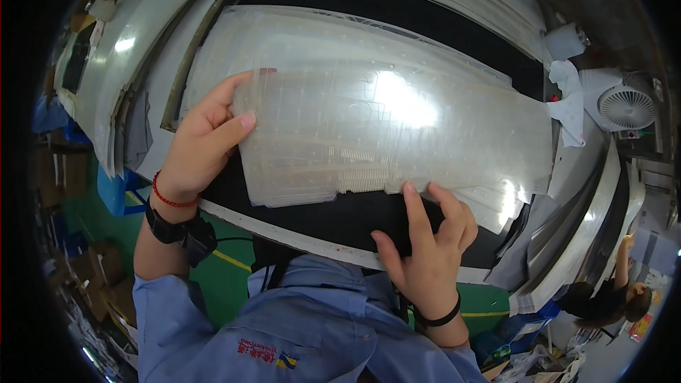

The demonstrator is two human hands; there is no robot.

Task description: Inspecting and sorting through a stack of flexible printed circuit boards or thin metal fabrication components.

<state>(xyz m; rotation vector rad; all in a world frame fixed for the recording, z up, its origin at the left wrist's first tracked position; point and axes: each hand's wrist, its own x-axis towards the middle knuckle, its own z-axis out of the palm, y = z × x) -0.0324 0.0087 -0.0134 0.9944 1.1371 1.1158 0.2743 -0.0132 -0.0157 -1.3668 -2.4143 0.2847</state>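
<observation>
My big clear plastic sheet (pixel 305 120) lies in front of me on the black surface (pixel 347 220), with its long way running from my left side to my right. My left hand (pixel 202 135) has hold of the short left end, with the thumb on top at the edge and a finger reaching over by the far corner. So from this hand the sheet goes off to the right. My right hand (pixel 436 241) is not holding on. Its fingers are spread, and two fingertips touch the long edge close to my tummy, a bit right of the middle. Its thumb is off the sheet, over the black part. From this hand the sheet lies ahead, away from me. Both hands touch it, so neither one is nearer, but the left one has the better grip. Just left of my right fingertips is a row of pale ridges (pixel 363 181). I cannot tell how many sheets are stacked here.
</observation>
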